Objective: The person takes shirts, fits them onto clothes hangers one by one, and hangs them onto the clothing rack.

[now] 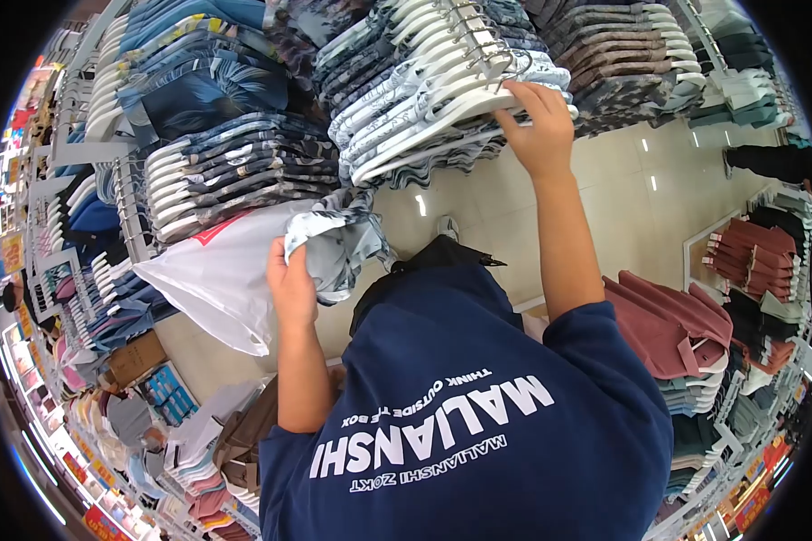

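My left hand (293, 287) is closed on the edge of a grey-and-white patterned shirt (334, 248), which hangs crumpled from it. Just behind that shirt is a white plastic bag (235, 266) with a red mark. Up on the rack, my right hand (539, 126) has its fingers wrapped round the end of a white hanger (465, 113), near its hook. This hanger shows no garment on its lower bar. Light patterned shirts (397, 126) hang on white hangers right behind it.
Dark patterned shirts (244, 171) hang at the left, brown ones (622, 54) at the upper right. Pink garments (668, 316) hang close behind my right side. A cardboard box (137, 361) lies at the lower left. A person's dark-clothed leg (771, 162) shows at far right.
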Action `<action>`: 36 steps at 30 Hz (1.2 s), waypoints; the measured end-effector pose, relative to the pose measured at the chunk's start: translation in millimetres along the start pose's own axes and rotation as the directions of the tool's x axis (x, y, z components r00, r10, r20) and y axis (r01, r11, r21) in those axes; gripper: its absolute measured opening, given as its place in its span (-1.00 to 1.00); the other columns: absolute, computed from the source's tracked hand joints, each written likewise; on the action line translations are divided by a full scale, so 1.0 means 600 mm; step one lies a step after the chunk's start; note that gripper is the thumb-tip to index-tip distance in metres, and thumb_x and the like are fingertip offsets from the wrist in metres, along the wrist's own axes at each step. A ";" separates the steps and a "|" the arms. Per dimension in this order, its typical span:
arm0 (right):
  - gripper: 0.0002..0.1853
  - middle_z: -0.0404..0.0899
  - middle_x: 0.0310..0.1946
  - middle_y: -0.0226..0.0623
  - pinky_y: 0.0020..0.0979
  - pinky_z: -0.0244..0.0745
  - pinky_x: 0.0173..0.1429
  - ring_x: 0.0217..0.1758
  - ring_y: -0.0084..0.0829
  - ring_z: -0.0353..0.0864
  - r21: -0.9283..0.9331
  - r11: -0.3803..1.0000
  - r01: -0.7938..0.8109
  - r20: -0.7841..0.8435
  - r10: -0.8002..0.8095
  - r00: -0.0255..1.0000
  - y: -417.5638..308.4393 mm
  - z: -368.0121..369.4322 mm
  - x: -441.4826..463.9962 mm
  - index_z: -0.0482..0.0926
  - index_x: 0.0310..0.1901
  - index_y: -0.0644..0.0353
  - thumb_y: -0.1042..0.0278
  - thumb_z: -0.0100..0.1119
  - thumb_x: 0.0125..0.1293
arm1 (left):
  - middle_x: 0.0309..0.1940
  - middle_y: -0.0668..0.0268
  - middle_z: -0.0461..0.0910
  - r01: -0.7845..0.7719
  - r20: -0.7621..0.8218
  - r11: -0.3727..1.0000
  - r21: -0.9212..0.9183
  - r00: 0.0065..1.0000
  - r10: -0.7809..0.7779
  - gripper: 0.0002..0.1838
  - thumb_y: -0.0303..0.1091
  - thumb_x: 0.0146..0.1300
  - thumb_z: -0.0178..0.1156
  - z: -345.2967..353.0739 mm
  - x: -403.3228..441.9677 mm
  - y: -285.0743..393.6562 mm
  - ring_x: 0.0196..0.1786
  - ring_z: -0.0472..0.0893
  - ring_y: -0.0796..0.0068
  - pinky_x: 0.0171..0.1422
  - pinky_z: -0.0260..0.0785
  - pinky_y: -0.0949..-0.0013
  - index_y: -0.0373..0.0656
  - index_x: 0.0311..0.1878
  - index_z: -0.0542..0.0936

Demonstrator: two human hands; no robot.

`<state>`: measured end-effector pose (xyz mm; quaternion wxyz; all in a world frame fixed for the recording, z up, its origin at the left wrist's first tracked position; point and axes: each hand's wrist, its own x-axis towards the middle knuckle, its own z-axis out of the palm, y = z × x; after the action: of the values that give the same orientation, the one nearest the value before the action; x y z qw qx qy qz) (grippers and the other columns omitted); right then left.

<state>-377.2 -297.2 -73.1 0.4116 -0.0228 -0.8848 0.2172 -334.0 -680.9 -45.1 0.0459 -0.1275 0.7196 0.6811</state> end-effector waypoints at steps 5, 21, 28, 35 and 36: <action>-0.61 0.74 -0.16 -0.20 -0.32 0.59 0.03 -0.10 -0.31 0.73 0.181 0.957 -0.225 0.258 0.174 0.950 0.029 -0.064 -0.009 0.73 -0.15 0.22 0.32 0.62 -0.04 | -0.24 0.41 0.57 0.081 -0.054 0.995 -0.059 0.995 -0.084 -0.86 -0.36 0.42 0.22 -0.014 0.011 0.025 -0.21 0.46 0.71 -0.09 0.31 0.60 -0.20 -0.09 0.53; -0.69 0.70 -0.42 -0.24 -0.46 0.45 -0.35 -0.43 -0.42 0.64 0.554 0.730 -0.401 0.592 -0.006 0.806 -0.140 -0.159 -0.062 0.73 -0.16 0.27 0.63 0.49 -0.01 | -0.30 0.34 0.61 -0.173 -0.066 0.898 0.404 0.974 0.217 -0.74 -0.32 0.30 0.35 -0.007 0.018 0.107 -0.23 0.49 0.65 -0.09 0.37 0.53 -0.29 -0.11 0.55; -0.69 0.70 -0.43 -0.18 -0.45 0.46 -0.35 -0.42 -0.40 0.67 0.512 0.798 -0.318 0.519 0.008 0.855 -0.107 -0.247 -0.035 0.72 -0.24 0.33 0.70 0.45 -0.11 | -0.31 0.27 0.62 -0.178 -0.038 0.848 0.500 0.973 0.226 -0.76 -0.30 0.35 0.29 -0.021 0.035 0.090 -0.26 0.53 0.50 -0.13 0.39 0.41 -0.32 -0.12 0.63; -0.67 0.62 -0.52 -0.24 -0.45 0.32 -0.45 -0.53 -0.43 0.54 0.679 0.675 -0.290 0.555 -0.212 0.805 -0.179 -0.140 -0.056 0.72 -0.18 0.27 0.56 0.50 -0.06 | -0.25 0.09 0.62 -0.532 0.189 0.656 0.536 0.833 0.520 -0.79 -0.42 0.26 0.29 0.020 -0.010 0.111 -0.20 0.63 0.12 -0.07 0.45 0.27 -0.31 -0.08 0.65; -0.69 0.62 -0.52 -0.26 -0.45 0.32 -0.45 -0.54 -0.45 0.54 0.676 0.666 -0.316 0.568 -0.198 0.799 -0.193 -0.114 -0.071 0.73 -0.19 0.25 0.51 0.53 -0.05 | -0.25 0.09 0.62 -0.532 0.182 0.656 0.536 0.831 0.525 -0.79 -0.42 0.26 0.29 0.032 -0.022 0.109 -0.20 0.63 0.12 -0.07 0.45 0.27 -0.31 -0.08 0.65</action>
<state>-282.5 -386.2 -18.1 0.0753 0.1861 -0.7983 0.5678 -339.2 -657.8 20.1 -0.1142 0.1104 0.8932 0.4207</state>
